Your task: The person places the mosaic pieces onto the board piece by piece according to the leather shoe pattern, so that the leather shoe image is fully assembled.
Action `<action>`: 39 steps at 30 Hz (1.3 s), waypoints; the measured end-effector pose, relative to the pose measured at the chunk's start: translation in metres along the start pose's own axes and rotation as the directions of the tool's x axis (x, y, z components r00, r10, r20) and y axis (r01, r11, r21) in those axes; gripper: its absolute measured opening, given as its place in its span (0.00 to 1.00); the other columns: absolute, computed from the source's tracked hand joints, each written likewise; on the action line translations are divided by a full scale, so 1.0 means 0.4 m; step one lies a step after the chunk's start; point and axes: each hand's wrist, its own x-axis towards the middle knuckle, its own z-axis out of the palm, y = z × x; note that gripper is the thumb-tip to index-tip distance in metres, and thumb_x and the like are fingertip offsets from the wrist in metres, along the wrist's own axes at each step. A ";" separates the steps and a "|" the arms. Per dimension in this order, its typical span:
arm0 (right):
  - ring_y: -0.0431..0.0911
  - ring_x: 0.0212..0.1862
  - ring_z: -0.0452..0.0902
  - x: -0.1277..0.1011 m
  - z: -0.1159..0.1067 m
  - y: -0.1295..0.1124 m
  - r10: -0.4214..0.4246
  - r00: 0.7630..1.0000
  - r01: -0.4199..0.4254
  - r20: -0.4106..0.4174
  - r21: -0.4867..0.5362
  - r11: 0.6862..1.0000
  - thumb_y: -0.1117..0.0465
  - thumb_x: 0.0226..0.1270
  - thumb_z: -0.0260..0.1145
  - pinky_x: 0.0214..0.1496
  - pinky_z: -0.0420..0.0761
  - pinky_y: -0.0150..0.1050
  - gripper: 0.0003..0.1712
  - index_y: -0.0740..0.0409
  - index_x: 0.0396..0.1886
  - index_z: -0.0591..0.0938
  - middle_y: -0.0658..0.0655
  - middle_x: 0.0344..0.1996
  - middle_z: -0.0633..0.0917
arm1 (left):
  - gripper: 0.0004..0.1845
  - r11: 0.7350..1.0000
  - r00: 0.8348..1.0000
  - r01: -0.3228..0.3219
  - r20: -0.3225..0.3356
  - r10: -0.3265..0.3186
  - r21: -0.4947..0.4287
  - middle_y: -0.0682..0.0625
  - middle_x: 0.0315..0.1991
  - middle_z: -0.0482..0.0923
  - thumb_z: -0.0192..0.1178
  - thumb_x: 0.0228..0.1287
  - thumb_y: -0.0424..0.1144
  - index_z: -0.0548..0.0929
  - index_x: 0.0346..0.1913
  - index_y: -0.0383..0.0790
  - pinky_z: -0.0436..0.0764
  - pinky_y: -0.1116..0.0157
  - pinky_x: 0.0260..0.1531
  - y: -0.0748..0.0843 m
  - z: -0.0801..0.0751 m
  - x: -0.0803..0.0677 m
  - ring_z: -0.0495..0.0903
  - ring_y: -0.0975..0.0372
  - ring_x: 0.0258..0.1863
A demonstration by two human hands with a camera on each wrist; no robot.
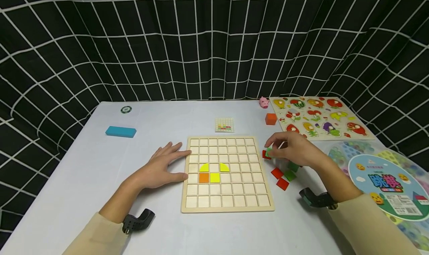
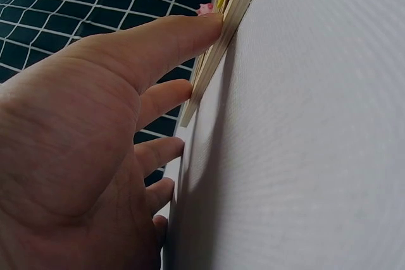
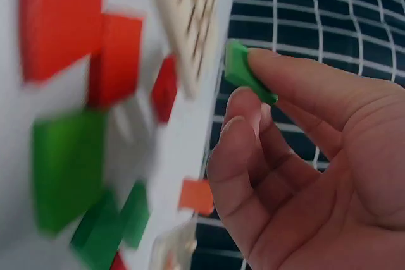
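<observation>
A wooden grid board (image 1: 238, 189) lies in the middle of the table. On it sit two yellow quarter-circle tiles (image 1: 224, 168), an orange square tile (image 1: 203, 178) and a yellow square tile (image 1: 215, 177). My left hand (image 1: 159, 169) rests at the board's left edge, fingers spread, with thumb and index fingertips against the frame. Right of the board, my right hand (image 1: 296, 147) pinches a green tile (image 3: 238, 66) between thumb and fingers, raised above the table. Beneath and beside that hand lie loose red tiles (image 1: 282, 184) and green tiles (image 1: 290, 175), some partly hidden by it.
Behind the board lies a small pattern card (image 1: 224, 125). An orange cube (image 1: 270, 119), a pink pig figure (image 1: 263, 102) and a fruit puzzle board (image 1: 321, 117) stand back right. A round-labelled game package (image 1: 390, 188) lies right; a blue block (image 1: 120, 131) and a chip (image 1: 126, 109) are left.
</observation>
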 end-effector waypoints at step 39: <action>0.33 0.28 0.76 0.037 0.320 -0.330 -0.303 0.916 0.346 0.263 -0.137 0.928 0.70 0.60 0.75 0.35 0.78 0.29 0.10 0.50 0.26 0.88 0.40 0.21 0.83 | 0.39 1.000 1.000 0.003 0.018 -0.003 -0.014 0.41 0.83 0.55 0.70 0.62 0.56 0.73 0.75 0.53 0.38 0.37 0.80 -0.006 -0.002 -0.006 0.42 0.41 0.84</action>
